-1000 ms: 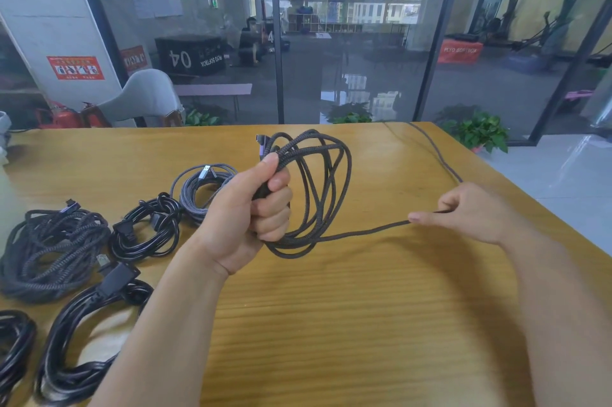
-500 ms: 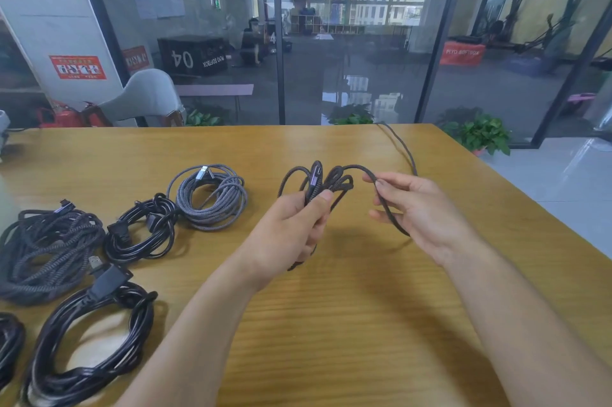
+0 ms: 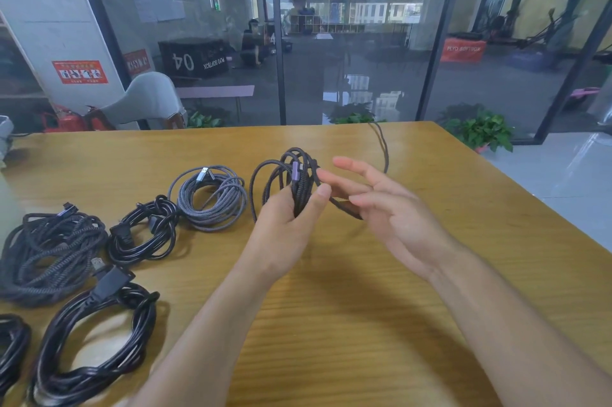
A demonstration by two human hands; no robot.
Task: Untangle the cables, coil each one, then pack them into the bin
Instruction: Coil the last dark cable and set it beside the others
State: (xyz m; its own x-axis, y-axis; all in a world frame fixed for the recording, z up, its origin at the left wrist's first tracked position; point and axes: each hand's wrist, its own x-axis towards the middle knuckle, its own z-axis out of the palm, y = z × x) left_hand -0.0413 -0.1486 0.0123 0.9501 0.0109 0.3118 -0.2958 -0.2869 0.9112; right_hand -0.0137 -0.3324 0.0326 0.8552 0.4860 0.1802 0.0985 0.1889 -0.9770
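Two hands meet above the wooden table in the head view. Gripped in the left hand is a dark braided cable coil, mid-table. Just right of it the right hand spreads its fingers wide, a strand crossing them. Left of the coil lie a grey coiled cable and several black coiled cables.

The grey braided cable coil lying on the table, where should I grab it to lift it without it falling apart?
Take the grey braided cable coil across its near side, where the strands lie bundled thickest, coming from above with fingers through the open centre. It lies flat on the wooden table, and its silver plug rests loose on the far side.
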